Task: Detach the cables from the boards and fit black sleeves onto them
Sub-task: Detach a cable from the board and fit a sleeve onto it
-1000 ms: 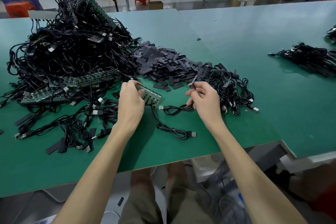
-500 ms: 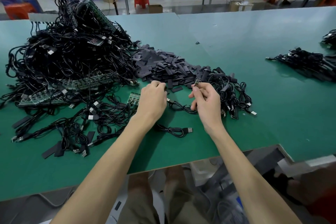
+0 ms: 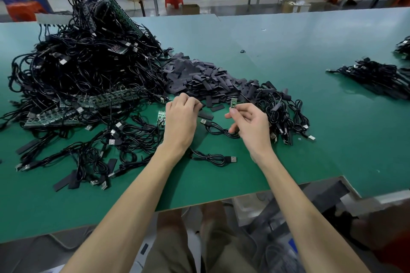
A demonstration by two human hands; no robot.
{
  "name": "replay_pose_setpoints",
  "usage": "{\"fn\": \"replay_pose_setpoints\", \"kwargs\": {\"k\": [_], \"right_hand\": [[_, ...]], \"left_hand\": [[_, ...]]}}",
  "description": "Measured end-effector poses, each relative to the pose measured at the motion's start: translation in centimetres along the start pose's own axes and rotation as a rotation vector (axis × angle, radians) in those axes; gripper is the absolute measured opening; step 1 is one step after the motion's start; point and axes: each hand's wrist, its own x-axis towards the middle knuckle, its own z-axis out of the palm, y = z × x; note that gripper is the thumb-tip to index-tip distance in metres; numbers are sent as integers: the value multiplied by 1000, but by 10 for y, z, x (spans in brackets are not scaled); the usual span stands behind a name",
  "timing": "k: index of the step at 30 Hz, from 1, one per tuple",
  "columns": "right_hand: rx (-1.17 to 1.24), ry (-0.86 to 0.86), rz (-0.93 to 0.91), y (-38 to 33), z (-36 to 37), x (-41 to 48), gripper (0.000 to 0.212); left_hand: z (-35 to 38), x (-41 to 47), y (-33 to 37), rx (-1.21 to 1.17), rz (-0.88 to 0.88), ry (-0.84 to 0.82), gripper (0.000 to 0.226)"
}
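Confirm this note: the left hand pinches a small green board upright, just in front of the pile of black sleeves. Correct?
Wrong hand. In the head view the right hand pinches the small green board upright, just in front of the pile of black sleeves.

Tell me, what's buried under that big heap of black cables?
Long green boards poke out at the near edge of the cable heap. A tilted board leans near its top. Whatever lies deeper is hidden by cables.
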Motion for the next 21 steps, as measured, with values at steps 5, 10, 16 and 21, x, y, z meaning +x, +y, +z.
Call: {"fn": "replay_pose_setpoints", "kwargs": {"k": [5,10,16,21], "right_hand": [[5,-93,-25,-3,2,-2,4],[-6,-164,-32,-6,2,-4,14],[-13,-182,-9,-9,3,-4,12],[-15,-190,-10,-9,3,-3,11]], "left_hand": [[-11,-12,4,-407,78,101,14],[-13,-13,-3,-589,-90,24,13],[-14,-11,-7,-730,-193,-148,19],[-16,-12,-6,-761,-139,-141,21]]}}
